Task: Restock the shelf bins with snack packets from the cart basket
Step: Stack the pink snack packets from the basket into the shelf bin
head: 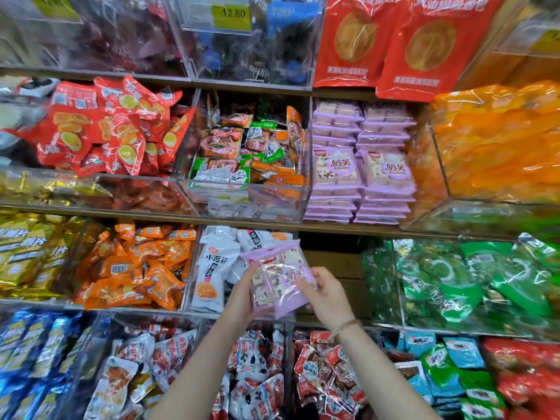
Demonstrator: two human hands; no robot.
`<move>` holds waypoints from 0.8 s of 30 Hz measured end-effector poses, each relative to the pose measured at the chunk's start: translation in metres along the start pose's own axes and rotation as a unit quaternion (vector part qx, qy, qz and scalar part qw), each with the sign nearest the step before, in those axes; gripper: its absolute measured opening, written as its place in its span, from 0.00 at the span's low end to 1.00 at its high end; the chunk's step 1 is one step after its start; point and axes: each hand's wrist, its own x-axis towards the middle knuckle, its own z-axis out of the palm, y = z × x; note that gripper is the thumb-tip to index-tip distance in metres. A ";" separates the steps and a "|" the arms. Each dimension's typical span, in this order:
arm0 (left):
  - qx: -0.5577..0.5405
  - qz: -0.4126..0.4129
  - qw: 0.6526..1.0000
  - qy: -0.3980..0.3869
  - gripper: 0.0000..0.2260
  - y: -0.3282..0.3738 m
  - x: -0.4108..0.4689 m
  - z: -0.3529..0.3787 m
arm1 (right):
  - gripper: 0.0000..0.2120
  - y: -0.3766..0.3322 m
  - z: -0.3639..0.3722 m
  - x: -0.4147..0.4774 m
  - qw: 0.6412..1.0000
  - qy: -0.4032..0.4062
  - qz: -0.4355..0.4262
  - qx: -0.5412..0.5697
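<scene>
A shelf (333,229) of clear bins fills the view, every tier packed with snack packets. Low in the middle, the right hand's fingers (304,287) are curled onto the front of the purple packets (277,275), pinching their lower right side. The left hand (241,297) grips the left edge, with most of its fingers hidden behind the wrappers. Between the two hands the packets stand nearly upright and slightly fanned, more than one, though the exact count cannot be told. The right hand (327,295) wears a thin bracelet (345,327) at the wrist, and both bare forearms rise from the bottom edge. The held packets are in front of the white packets (212,268), just left of a dark gap (333,262) with a wooden back. Directly above that gap, one tier up, sit two purple stacks (360,171) of the same printed kind. Orange packets (136,268) lie left of the white ones, and green packets (454,283) lie right of the gap. A yellow price tag (231,14) reading 12.80 hangs on a top bin.
</scene>
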 end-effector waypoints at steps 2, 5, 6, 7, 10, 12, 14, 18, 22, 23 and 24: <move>-0.032 -0.018 0.999 0.008 0.13 0.001 0.002 -0.002 | 0.03 -0.007 -0.020 -0.006 0.999 0.023 -0.022 0.041; -0.017 -0.025 0.999 0.027 0.16 -0.005 0.005 -0.004 | 0.05 -0.028 -0.057 -0.014 0.989 0.072 -0.053 0.121; -0.015 -0.029 0.999 0.043 0.17 -0.006 0.006 -0.004 | 0.04 -0.037 -0.069 -0.015 0.982 0.096 -0.070 0.149; -0.016 -0.031 0.998 0.055 0.18 -0.008 0.005 -0.004 | 0.04 -0.050 -0.079 -0.013 0.974 0.121 -0.088 0.170; -0.019 -0.026 0.998 0.060 0.18 -0.009 0.006 -0.004 | 0.07 -0.090 -0.105 0.003 0.950 0.199 -0.132 0.199; -0.020 -0.027 0.998 0.062 0.18 -0.009 0.006 -0.004 | 0.11 -0.116 -0.116 0.023 0.945 0.248 -0.138 0.162; -0.019 -0.026 0.998 0.059 0.20 -0.009 0.005 -0.005 | 0.14 -0.138 -0.120 0.044 0.950 0.246 -0.124 0.143; -0.003 -0.004 0.999 0.037 0.17 -0.010 0.004 -0.005 | 0.16 -0.164 -0.112 0.079 0.986 0.151 -0.069 -0.007; -0.021 -0.007 0.998 0.054 0.21 -0.011 0.006 -0.005 | 0.15 -0.171 -0.111 0.089 0.933 0.161 -0.090 -0.309; -0.020 -0.005 0.998 0.057 0.20 -0.011 0.006 -0.005 | 0.15 -0.172 -0.112 0.089 0.924 0.161 -0.086 -0.337; -0.017 -0.002 0.998 0.058 0.18 -0.012 0.005 -0.004 | 0.15 -0.172 -0.114 0.088 0.919 0.156 -0.082 -0.351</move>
